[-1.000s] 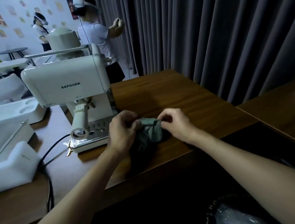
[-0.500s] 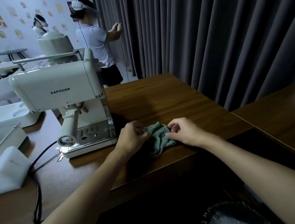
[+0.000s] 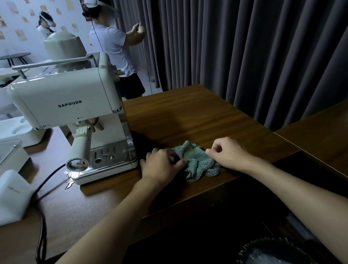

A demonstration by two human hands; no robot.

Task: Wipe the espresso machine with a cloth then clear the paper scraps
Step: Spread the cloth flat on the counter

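While both hands bunch the green cloth (image 3: 194, 160) on the table (image 3: 188, 113), just right of the espresso machine (image 3: 67, 99), wiping looks not yet begun. The left hand (image 3: 161, 164) pinches its left edge with curled fingers, and the right hand (image 3: 225, 154) pinches its right edge. I cannot make out any paper scraps, so clearing remains.

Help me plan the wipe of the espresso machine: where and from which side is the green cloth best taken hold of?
Take the green cloth by its raised, bunched middle, from straight above. It lies crumpled on the table, edges flat on the wood, so the folds give most to pinch. The left hand and right hand pinch its sides.
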